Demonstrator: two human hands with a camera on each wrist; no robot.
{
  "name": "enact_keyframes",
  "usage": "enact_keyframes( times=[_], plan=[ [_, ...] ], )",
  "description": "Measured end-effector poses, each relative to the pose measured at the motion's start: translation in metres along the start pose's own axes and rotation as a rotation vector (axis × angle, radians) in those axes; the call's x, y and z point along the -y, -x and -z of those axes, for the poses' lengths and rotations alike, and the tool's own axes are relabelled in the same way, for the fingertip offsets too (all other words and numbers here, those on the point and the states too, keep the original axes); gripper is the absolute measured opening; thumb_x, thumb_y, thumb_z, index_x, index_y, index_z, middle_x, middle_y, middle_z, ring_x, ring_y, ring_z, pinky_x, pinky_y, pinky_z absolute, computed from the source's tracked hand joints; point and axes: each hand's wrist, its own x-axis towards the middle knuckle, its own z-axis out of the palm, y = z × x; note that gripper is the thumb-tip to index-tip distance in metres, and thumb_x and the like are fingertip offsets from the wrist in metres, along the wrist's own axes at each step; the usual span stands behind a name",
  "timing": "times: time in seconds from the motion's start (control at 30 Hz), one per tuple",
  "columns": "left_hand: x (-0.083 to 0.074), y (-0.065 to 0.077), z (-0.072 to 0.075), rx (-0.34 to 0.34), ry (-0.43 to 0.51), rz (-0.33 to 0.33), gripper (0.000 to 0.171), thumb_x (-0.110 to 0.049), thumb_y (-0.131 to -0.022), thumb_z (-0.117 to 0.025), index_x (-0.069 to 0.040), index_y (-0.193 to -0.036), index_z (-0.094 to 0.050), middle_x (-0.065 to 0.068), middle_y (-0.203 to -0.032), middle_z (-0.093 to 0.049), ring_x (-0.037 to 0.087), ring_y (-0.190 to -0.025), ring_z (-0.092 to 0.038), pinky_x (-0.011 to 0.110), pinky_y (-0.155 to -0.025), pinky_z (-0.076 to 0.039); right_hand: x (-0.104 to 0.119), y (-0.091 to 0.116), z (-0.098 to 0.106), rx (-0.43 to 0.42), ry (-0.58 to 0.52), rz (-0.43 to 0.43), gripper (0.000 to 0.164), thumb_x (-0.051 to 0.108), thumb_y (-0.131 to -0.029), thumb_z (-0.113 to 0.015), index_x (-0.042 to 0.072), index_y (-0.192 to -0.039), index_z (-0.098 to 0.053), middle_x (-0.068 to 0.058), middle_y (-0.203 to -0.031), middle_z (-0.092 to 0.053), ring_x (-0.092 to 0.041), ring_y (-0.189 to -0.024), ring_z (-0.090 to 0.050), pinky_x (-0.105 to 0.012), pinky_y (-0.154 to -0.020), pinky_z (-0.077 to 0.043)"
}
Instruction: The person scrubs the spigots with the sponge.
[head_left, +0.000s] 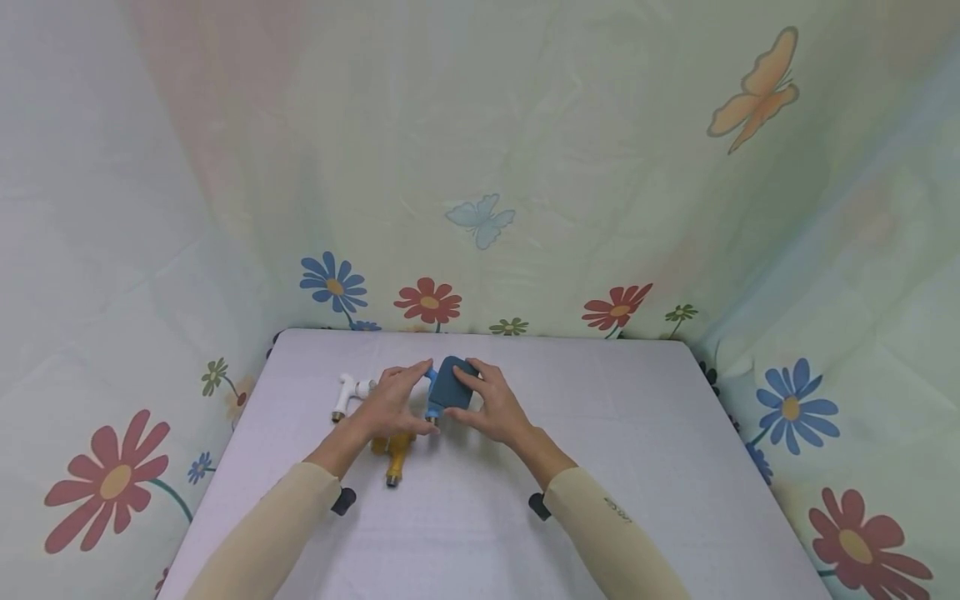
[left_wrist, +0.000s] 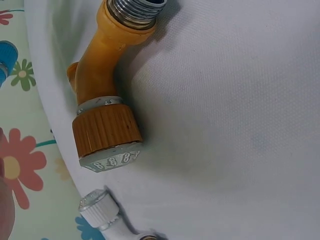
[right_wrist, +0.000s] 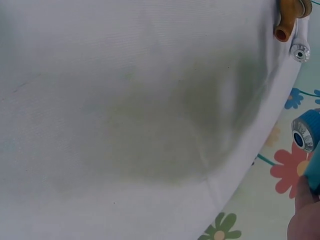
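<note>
A blue tap [head_left: 432,412] with a metal threaded end is held up over the table between the two hands. My left hand [head_left: 386,404] grips it with thumb and fingers spread to its two ends. My right hand [head_left: 491,404] holds a dark blue flat block with rounded corners [head_left: 453,385] against or just in front of the tap, hiding part of it. The tap's ribbed blue knob [right_wrist: 306,131] shows in the right wrist view. Beneath the left hand lies an orange tap [left_wrist: 107,95]. A white tap [head_left: 347,396] lies to the left.
A white cloth covers the table [head_left: 615,450]. Flowered curtains [head_left: 525,150] stand behind it and at both sides. Dark wrist-mounted pieces [head_left: 343,502] stick out near the sleeves.
</note>
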Motion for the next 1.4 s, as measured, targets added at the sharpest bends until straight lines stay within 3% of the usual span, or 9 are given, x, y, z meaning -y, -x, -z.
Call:
enact_keyframes(
  times=[0.27,0.63,0.9,1.4],
  plan=[
    [-0.002,0.0,0.0,-0.008,-0.002,0.018,0.121,-0.046,-0.071,-0.095,-0.023,-0.167,-0.025,0.003,-0.167,-0.04,0.039,-0.151,-0.031,0.066,-0.118,-0.038,0.004,-0.004,-0.001,0.001,0.015,-0.027,0.082,0.057,-0.086,-0.08,0.024,-0.155,-0.051,-0.01,-0.166,-0.038,-0.034,-0.151,-0.037,-0.053,-0.118,-0.045],
    [-0.002,0.001,0.002,0.007,-0.012,-0.026,0.121,-0.057,-0.07,-0.092,-0.023,-0.166,-0.027,0.0,-0.169,-0.036,0.039,-0.151,-0.031,0.065,-0.118,-0.038,0.006,-0.006,0.0,-0.02,0.039,-0.033,0.082,0.058,-0.087,-0.078,0.023,-0.155,-0.051,-0.01,-0.165,-0.039,-0.034,-0.15,-0.038,-0.053,-0.116,-0.046],
    [-0.002,0.002,0.002,-0.009,-0.07,-0.09,0.121,-0.059,-0.071,-0.091,-0.017,-0.165,-0.029,0.004,-0.168,-0.039,0.032,-0.152,-0.037,0.062,-0.126,-0.024,0.008,-0.007,0.0,-0.027,0.069,-0.048,0.083,0.059,-0.087,-0.078,0.023,-0.156,-0.05,-0.012,-0.164,-0.04,-0.034,-0.149,-0.038,-0.051,-0.116,-0.047],
    [-0.002,0.004,0.004,-0.024,-0.077,-0.128,0.12,-0.058,-0.07,-0.092,-0.013,-0.164,-0.032,0.007,-0.164,-0.044,0.025,-0.146,-0.049,0.056,-0.127,-0.018,0.012,-0.012,-0.004,-0.076,0.115,-0.081,0.083,0.06,-0.085,-0.079,0.02,-0.154,-0.054,-0.014,-0.159,-0.046,-0.035,-0.143,-0.045,-0.049,-0.112,-0.052]
  ],
)
